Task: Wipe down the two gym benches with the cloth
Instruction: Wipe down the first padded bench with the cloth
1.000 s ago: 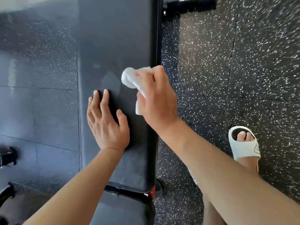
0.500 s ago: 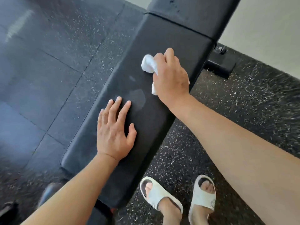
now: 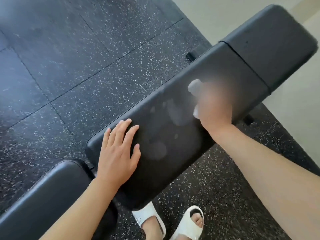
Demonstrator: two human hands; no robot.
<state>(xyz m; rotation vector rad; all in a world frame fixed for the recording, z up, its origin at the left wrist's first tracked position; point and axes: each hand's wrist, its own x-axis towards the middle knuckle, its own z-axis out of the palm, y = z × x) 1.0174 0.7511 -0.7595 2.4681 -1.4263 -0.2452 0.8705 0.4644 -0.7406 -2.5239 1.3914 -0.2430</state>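
Right hand [image 3: 213,108] has slid further up the bench [image 3: 225,66], motion-blurred, fingers curled round the cloth [image 3: 194,87]. Left hand [image 3: 117,153] stays flat on the pad, fingers straight.

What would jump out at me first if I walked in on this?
Probably the blurred right hand rubbing a white cloth across the long black bench at centre. The left hand lies flat on the pad's near end, and pale smudges mark the pad between the hands. White sandals stand below.
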